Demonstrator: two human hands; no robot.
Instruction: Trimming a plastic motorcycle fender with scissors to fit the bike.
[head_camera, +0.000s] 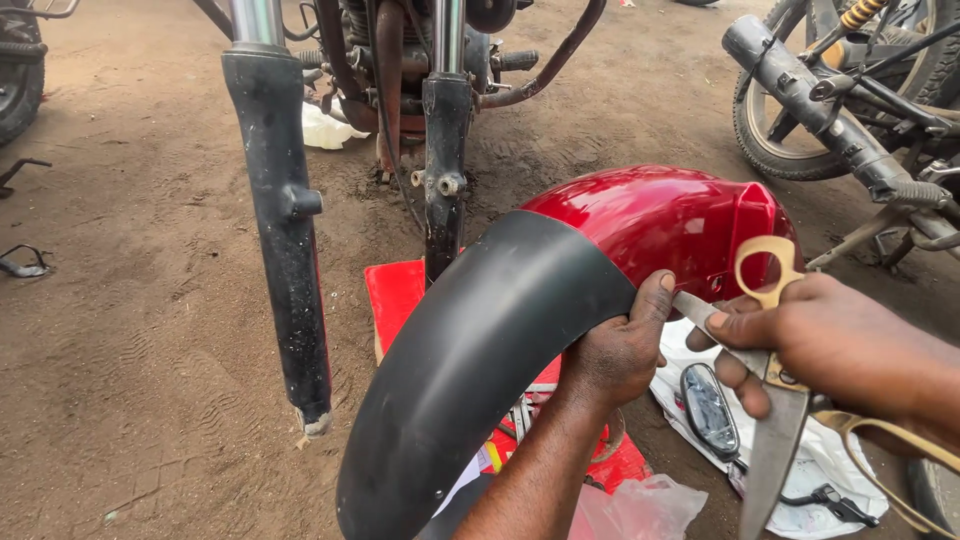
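Left hand (615, 350) grasps edge of black fender strip (480, 350), thumb on outer face, fingers curled underneath. Strip arcs over red mudguard (670, 215), lying against its glossy surface. Right hand (830, 335) grips large scissors (775, 400), gold-coloured handles, blades apart; upper blade tip just beside left thumb at strip edge. Mudguard held above red mat (395, 295) on dirt ground (130, 300). Motorcycle fork legs (285, 220) stand wheel-less behind. Mirror (708, 410) lies on white plastic sheet (815, 460) below right hand.
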